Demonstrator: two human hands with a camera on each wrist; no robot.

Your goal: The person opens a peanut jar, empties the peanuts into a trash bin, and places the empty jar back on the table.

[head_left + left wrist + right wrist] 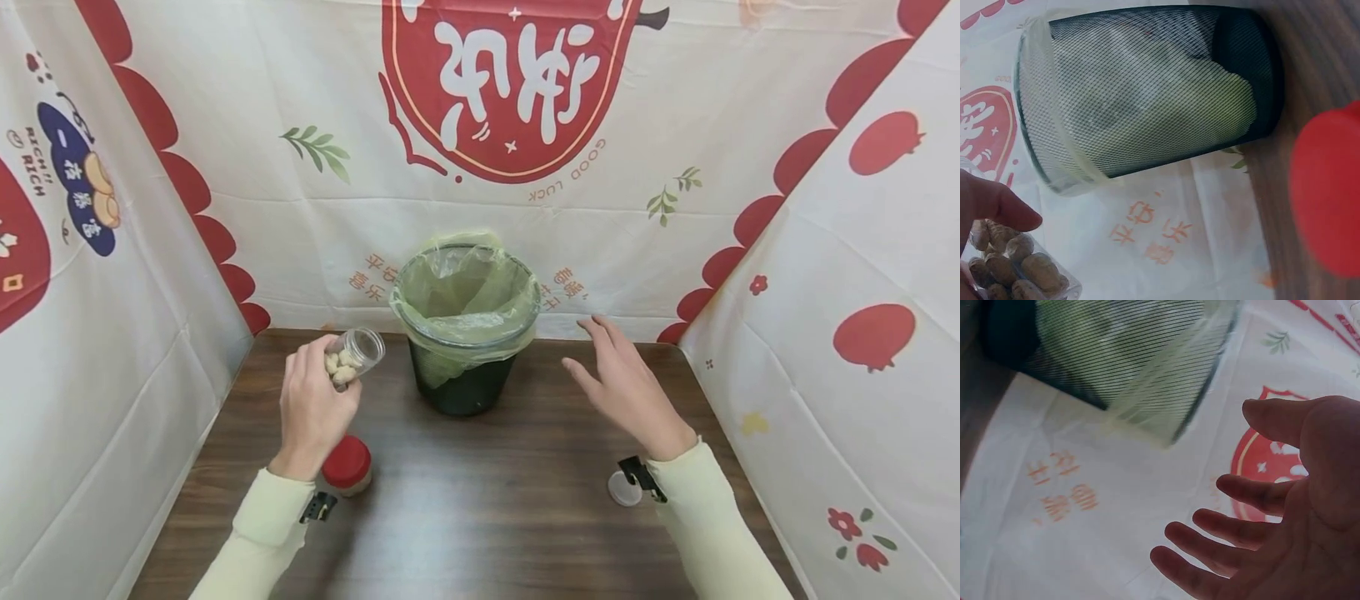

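Note:
My left hand [315,408] grips a small clear jar [352,357] of peanuts, lidless and tilted with its mouth toward a black mesh bin [465,325] lined with a pale green bag. The left wrist view shows the peanuts in the jar [1013,269] under my thumb, with the bin [1147,94] beyond. My right hand [626,383] hovers open to the right of the bin, fingers spread and holding nothing; the right wrist view shows its empty palm [1285,519] near the bin [1116,356].
A second jar with a red lid [347,465] stands on the dark wooden table [480,508] by my left wrist. A clear lid [624,488] lies near my right wrist. Printed white-and-red cloth walls [862,250] close in the table on three sides.

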